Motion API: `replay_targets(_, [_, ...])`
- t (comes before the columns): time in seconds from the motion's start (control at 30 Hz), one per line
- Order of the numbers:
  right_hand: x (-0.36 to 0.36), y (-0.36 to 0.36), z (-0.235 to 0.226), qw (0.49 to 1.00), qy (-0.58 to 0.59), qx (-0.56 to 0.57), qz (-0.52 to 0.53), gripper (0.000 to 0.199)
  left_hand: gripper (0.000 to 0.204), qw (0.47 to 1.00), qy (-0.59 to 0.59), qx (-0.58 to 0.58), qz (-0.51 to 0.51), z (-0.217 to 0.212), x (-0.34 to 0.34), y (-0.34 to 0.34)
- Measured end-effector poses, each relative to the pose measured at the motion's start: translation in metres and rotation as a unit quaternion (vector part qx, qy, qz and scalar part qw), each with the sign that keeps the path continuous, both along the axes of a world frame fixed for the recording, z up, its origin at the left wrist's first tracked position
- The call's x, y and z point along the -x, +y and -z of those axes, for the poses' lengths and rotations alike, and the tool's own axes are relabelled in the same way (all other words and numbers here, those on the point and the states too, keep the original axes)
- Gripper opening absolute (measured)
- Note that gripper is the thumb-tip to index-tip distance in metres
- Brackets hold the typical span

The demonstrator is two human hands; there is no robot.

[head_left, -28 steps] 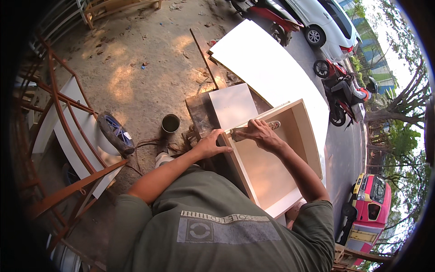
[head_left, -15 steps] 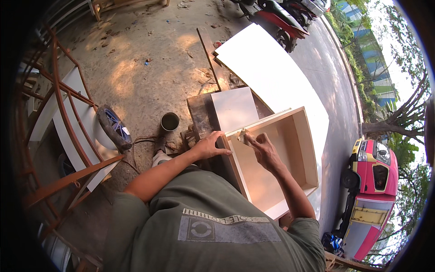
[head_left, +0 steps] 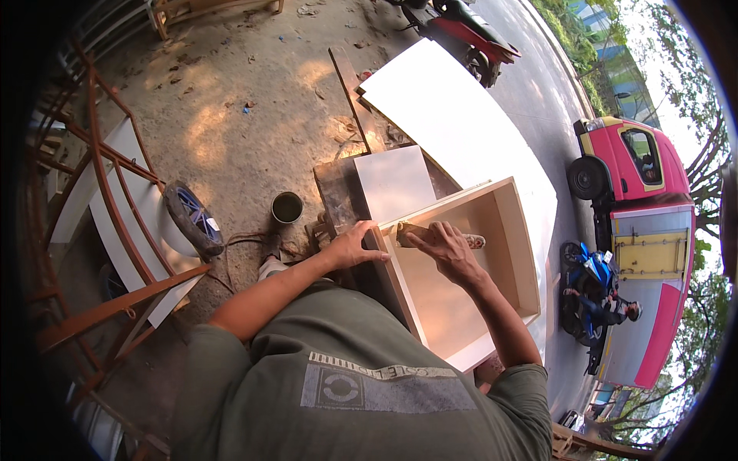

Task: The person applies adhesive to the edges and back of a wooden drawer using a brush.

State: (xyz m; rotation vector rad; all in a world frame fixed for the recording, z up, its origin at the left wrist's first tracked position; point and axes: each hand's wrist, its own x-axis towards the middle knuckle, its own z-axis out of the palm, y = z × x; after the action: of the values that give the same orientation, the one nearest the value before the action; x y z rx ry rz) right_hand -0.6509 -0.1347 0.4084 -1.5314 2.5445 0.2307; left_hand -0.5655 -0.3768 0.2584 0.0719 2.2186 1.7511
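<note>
A shallow open wooden box [head_left: 525, 265], like a drawer, lies in front of me with its pale inside facing up. My left hand [head_left: 354, 247] grips its left wall near the far corner, thumb over the rim. Inside the box, my right hand [head_left: 453, 255] holds a paintbrush [head_left: 476, 241]. The brush lies nearly level, bristles toward the far left corner, its patterned handle end poking out past my fingers. Whether the bristles touch the wood I cannot tell. Beyond the box is a small white panel [head_left: 396, 183] on a dark wooden support.
A can of dark liquid [head_left: 287, 207] stands on the ground left of the support. A large white board [head_left: 461, 107] lies beyond the box. Brown metal framework [head_left: 127, 307] with a wheel [head_left: 192, 217] fills the left. Motorcycle [head_left: 473, 38], truck [head_left: 649, 223] and rider [head_left: 615, 309] are on the road.
The paintbrush has tipped over from a steeper pose to nearly level, and my right hand has turned with it. My left hand stays put. The truck has moved along the road and a rider has appeared.
</note>
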Motion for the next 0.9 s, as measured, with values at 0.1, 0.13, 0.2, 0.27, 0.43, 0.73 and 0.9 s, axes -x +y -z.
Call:
replay_targets(0.1, [0.015, -0.026, 0.007, 0.995, -0.007, 0.026, -0.093, 0.052, 0.107, 1.0, -0.001, -0.003, 0.005, 0.0, 0.0, 0.0])
replay_targets(0.13, [0.02, -0.029, 0.011, 0.996, -0.011, -0.014, -0.093, 0.049, 0.107, 1.0, -0.002, -0.004, 0.005, 0.0, 0.0, -0.002])
replay_targets(0.2, [0.027, -0.026, 0.006, 0.996, -0.006, -0.04, -0.077, 0.049, 0.106, 1.0, -0.016, -0.018, 0.004, -0.002, -0.002, -0.001])
replay_targets(0.27, [0.035, -0.018, 0.0, 0.995, -0.009, -0.086, -0.058, 0.047, 0.105, 0.999, -0.029, -0.023, 0.003, -0.005, -0.004, -0.001])
replay_targets(0.43, [0.059, 0.0, -0.013, 0.988, 0.056, -0.135, -0.049, 0.044, 0.105, 0.999, -0.034, -0.008, 0.012, -0.008, -0.004, -0.004])
replay_targets(0.73, [0.093, -0.062, -0.055, 0.983, -0.036, -0.175, -0.041, 0.05, 0.128, 0.998, -0.06, 0.011, -0.006, 0.005, -0.001, 0.001])
replay_targets(0.9, [0.093, -0.119, -0.018, 0.968, -0.051, -0.176, -0.173, 0.027, 0.138, 0.995, -0.094, 0.038, 0.001, 0.014, -0.001, 0.001])
